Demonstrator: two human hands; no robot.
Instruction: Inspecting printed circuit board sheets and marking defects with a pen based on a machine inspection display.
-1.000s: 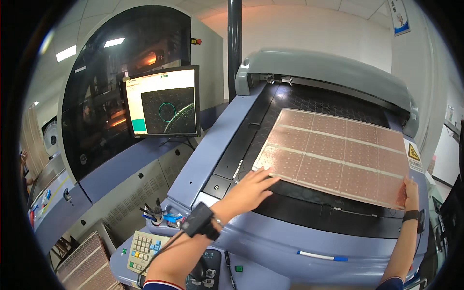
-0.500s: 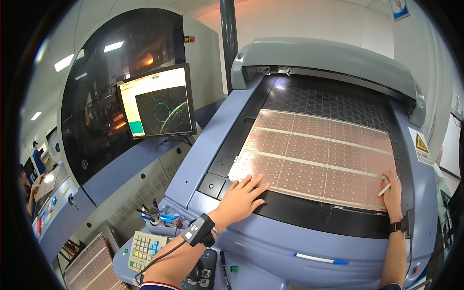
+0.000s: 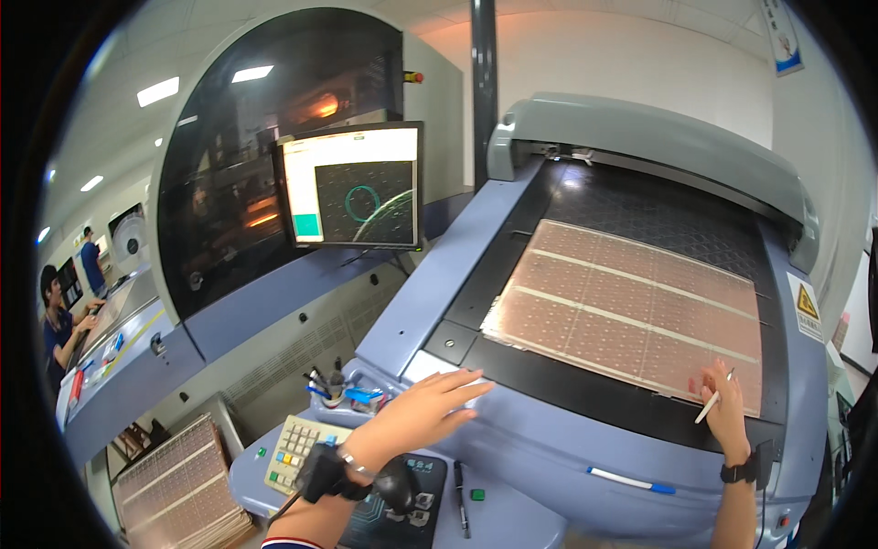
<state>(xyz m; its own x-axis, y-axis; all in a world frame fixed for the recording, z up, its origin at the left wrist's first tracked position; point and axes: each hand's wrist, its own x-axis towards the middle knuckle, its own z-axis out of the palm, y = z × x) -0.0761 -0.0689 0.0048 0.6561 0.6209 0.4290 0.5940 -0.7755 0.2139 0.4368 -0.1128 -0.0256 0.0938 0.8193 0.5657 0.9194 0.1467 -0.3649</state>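
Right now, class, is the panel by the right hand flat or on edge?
Flat: the panel shows its broad face upward on the black bed.

I face one dark upright post; right of the post, a pale wall, tinted orange near its top; far right of the post, a hanging poster; far left of the post, lit ceiling lights.

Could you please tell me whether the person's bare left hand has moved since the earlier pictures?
Yes: against the flat black machine bed, the bare left hand has moved leftward and toward the person, off the copper-coloured rectangular panel.
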